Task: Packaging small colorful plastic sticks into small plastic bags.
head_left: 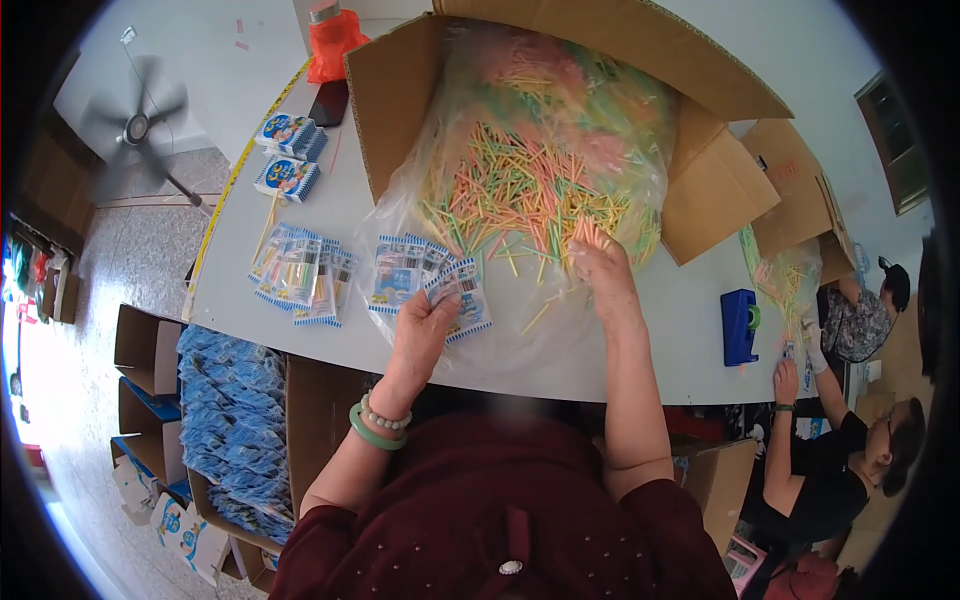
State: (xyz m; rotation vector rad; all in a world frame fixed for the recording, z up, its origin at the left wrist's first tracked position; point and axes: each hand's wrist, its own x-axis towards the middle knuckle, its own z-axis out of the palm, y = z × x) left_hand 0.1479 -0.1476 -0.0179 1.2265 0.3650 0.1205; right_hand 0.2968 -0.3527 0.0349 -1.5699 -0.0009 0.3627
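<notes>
My left hand point(422, 332) pinches a small blue-and-white plastic packet point(470, 318) by its near edge. Just behind it, more flat packets point(395, 275) lie fanned out on the table. My right hand point(605, 272) is closed around a few thin pastel sticks point(590, 235), whose ends poke out past the fingers. It is at the near side of a big heap of pink, yellow and green sticks point(530, 175), which spills from a clear plastic bag point(405, 195) in an open cardboard box point(400, 110).
Packets with sticks inside point(300, 272) lie at left, near small printed bundles point(288, 178) and a phone point(329, 103). A carton of blue packets point(232, 430) stands below the table's left edge. At right are a blue tape dispenser point(740, 328) and co-workers point(815, 465).
</notes>
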